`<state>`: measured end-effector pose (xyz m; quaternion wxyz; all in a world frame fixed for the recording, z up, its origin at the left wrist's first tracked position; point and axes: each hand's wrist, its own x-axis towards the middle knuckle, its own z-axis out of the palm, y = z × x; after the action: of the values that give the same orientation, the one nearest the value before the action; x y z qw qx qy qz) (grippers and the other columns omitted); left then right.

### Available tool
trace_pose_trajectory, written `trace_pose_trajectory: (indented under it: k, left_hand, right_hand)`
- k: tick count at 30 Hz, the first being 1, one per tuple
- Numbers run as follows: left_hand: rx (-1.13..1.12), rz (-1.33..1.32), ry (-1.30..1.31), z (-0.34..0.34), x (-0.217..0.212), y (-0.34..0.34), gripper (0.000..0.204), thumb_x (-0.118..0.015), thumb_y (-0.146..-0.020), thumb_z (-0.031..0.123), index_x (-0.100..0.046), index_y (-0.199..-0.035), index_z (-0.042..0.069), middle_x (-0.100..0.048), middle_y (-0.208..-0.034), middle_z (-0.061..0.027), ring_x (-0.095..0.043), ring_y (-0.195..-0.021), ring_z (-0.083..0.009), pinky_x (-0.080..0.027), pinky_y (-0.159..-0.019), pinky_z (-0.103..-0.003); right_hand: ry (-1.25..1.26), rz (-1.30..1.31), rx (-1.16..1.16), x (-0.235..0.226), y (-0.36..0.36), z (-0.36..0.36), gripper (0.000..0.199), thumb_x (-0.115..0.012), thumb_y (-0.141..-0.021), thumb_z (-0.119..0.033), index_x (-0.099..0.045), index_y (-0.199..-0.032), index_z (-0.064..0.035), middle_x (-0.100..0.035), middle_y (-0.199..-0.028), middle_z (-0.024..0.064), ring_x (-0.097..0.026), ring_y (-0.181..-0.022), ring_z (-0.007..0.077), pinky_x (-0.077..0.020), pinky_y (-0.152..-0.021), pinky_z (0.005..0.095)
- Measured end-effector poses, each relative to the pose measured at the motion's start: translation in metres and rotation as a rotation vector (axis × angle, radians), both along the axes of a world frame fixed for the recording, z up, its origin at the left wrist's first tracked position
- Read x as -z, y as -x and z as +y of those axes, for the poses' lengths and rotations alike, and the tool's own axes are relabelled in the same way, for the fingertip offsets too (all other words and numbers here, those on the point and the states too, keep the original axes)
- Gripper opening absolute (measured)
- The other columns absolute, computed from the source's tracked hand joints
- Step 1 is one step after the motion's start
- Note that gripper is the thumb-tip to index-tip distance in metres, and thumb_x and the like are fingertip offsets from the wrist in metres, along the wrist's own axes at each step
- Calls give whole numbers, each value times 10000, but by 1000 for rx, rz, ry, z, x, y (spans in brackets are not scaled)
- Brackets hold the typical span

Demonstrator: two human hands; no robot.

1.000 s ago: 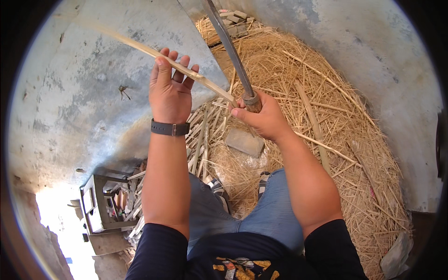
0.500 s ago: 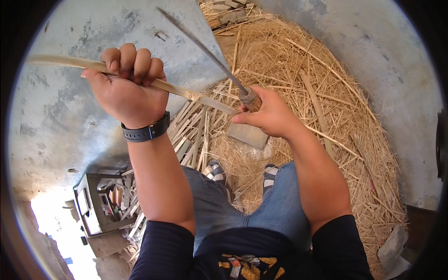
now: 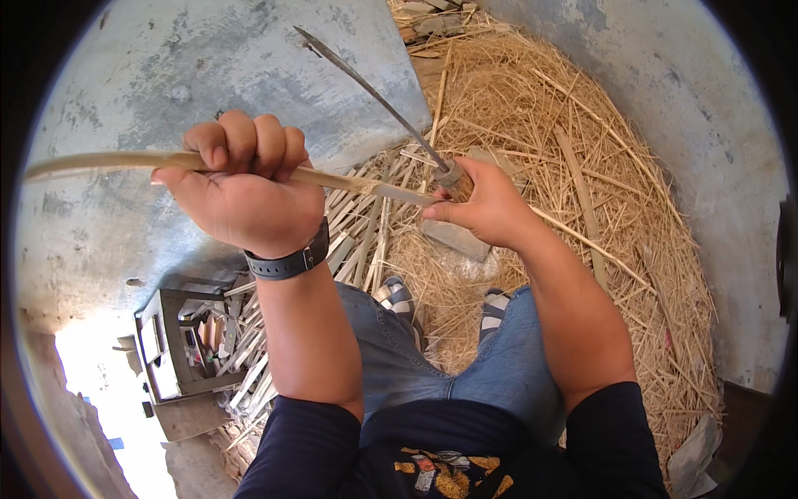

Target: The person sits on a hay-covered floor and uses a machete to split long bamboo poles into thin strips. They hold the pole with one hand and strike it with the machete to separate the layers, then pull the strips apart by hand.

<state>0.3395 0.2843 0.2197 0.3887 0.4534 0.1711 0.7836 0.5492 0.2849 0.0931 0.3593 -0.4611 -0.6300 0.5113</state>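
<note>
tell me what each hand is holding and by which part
The left hand grips a long bamboo strip around its middle. The right hand holds a long-bladed knife by its handle, at the strip's near end.

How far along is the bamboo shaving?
Done: cut slats and a wide bed of shavings lie on the ground. In hand: the left hand grips a bamboo strip, and the right hand holds the knife against it. Left: this strip; further stock isn't visible.

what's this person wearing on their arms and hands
Both hands, left and right, are bare, with no gloves. A dark wristband like a watch strap circles the left wrist. Dark navy sleeves are pushed up near the elbows, leaving the forearms uncovered.
</note>
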Motion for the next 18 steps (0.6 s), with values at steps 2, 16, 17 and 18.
trace_pose_trajectory:
  k: [2, 16, 17, 18]
  left_hand:
    - [22, -19, 37, 5, 0, 0, 560, -290, -1026, 657, -420, -773, 175, -311, -630, 33, -232, -518, -109, -213, -482, -273]
    - [59, -61, -62, 2, -59, 35, 762, -144, -1011, 679, -548, -980, 33, -441, -701, -28, -390, -588, -142, -338, -547, -271]
    - [190, 22, -105, -4, -65, 67, 755, -151, -1015, 672, -537, -974, 25, -432, -693, -25, -383, -582, -140, -336, -543, -272]
    - [198, 70, -84, -3, -65, 84, 683, -186, -1024, 650, -514, -906, 62, -396, -669, -3, -347, -560, -130, -309, -529, -275]
  right_hand:
    - [-20, 4, 12, 4, -7, -1, 494, -882, -745, -177, -642, -1126, 26, -725, -978, 84, -671, -911, 175, -512, -851, 329]
    - [117, -22, -5, 18, -42, 18, 607, -908, -710, -220, -635, -1201, 9, -712, -999, 81, -664, -924, 208, -503, -835, 349]
    - [69, -50, 9, 16, -34, 17, 630, -906, -712, -242, -632, -1220, 11, -712, -1019, 96, -667, -934, 217, -506, -842, 357]
    - [30, -86, 42, 18, -31, 15, 654, -903, -714, -263, -628, -1240, 13, -712, -1040, 110, -670, -944, 227, -509, -848, 366]
